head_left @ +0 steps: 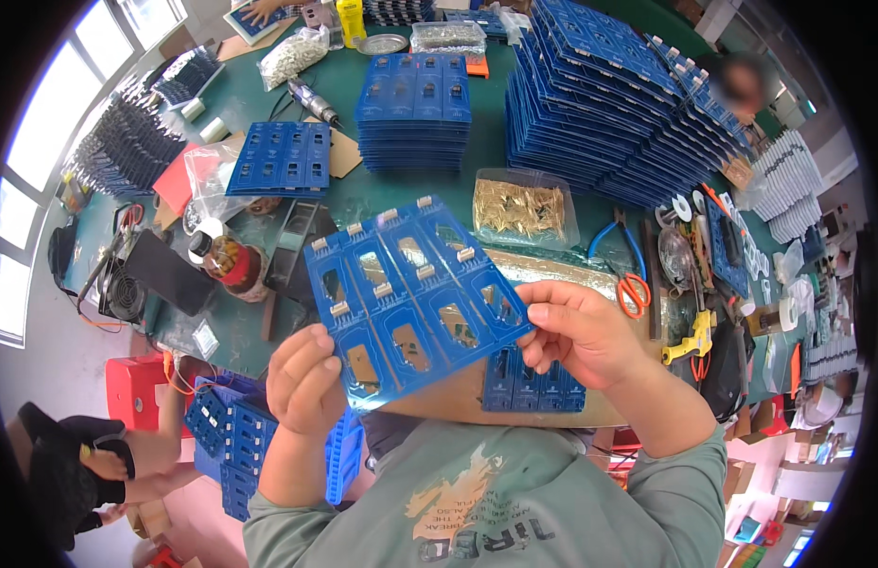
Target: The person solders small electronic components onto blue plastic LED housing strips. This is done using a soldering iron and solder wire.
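Observation:
Between my two hands I hold up a blue circuit board panel (393, 308), tilted, with rectangular cutouts and several white connectors on it. My left hand (306, 379) is closed on its lower left edge. At the right corner my right hand (576, 331) pinches the panel between thumb and fingers. Below my right hand another blue board (535, 381) lies on the brown work surface at the table's near edge. Beyond the held panel stands a clear plastic box (522, 208) of small gold-coloured metal parts.
Tall stacks of blue boards (590, 104) rise at the back right, with a shorter stack (413, 114) at the back middle. Pliers (619, 241), orange-handled scissors (634, 295) and a yellow glue gun (690, 341) lie right. A bottle (232, 262) stands left. Another person's arm (159, 431) shows lower left.

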Motion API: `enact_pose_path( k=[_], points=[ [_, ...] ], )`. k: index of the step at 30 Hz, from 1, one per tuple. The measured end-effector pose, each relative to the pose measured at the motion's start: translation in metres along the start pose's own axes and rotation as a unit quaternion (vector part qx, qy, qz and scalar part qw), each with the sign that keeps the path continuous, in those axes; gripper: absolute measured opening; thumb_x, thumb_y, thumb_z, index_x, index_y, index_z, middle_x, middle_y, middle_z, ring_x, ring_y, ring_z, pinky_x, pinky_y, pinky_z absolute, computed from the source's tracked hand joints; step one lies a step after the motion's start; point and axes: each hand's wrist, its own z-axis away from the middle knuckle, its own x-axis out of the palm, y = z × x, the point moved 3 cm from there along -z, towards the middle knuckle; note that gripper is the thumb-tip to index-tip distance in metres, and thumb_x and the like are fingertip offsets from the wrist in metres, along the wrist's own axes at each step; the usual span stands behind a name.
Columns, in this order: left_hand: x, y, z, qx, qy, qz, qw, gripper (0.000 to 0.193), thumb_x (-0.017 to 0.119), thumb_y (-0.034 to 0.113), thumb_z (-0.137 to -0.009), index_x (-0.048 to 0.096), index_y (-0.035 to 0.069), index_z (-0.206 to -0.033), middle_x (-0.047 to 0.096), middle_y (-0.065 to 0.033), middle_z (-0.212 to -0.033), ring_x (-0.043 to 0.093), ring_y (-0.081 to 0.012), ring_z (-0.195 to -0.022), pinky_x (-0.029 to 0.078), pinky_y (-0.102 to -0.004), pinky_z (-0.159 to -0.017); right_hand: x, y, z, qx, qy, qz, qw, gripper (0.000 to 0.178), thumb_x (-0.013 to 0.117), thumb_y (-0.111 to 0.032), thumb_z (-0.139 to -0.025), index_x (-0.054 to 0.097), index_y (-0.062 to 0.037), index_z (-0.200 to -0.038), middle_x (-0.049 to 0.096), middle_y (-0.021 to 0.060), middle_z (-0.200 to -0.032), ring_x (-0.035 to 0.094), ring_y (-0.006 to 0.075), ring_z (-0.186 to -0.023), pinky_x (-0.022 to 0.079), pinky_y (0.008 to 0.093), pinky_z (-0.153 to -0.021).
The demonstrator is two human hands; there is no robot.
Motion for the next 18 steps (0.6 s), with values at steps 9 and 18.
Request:
enact_pose_path(
  k=[9, 18],
  points=[
    [0.033, -0.01, 0.044, -0.264, 0.033, 0.05, 0.963, 0.029, 0.072, -0.009, -0.082, 0.064, 0.001, -0.108, 0.071, -0.0179, -0.108, 0.069, -0.0312, -0.1, 0.055, -0.0372, -0.09, -0.003, -0.066, -0.117, -0.236, 0.146, 0.027, 0.96, 0.036, 0.058, -0.013, -0.102, 0.057, 0.0029, -0.134, 0.07, 0.01, -0.098, 0.067, 0.0161, -0.08, 0.057, 0.0306, -0.068],
    [0.058, 0.002, 0.068, -0.276, -0.039, 0.061, 0.959, 0.02, 0.076, -0.004, -0.081, 0.069, 0.002, -0.099, 0.073, -0.0159, -0.103, 0.07, -0.0313, -0.091, 0.057, -0.0352, -0.078, -0.017, -0.114, -0.23, -0.25, 0.29, 0.027, 0.923, 0.035, 0.05, -0.006, -0.102, 0.055, 0.0057, -0.134, 0.067, 0.0175, -0.102, 0.067, 0.0192, -0.075, 0.058, 0.0311, -0.065]
  ],
)
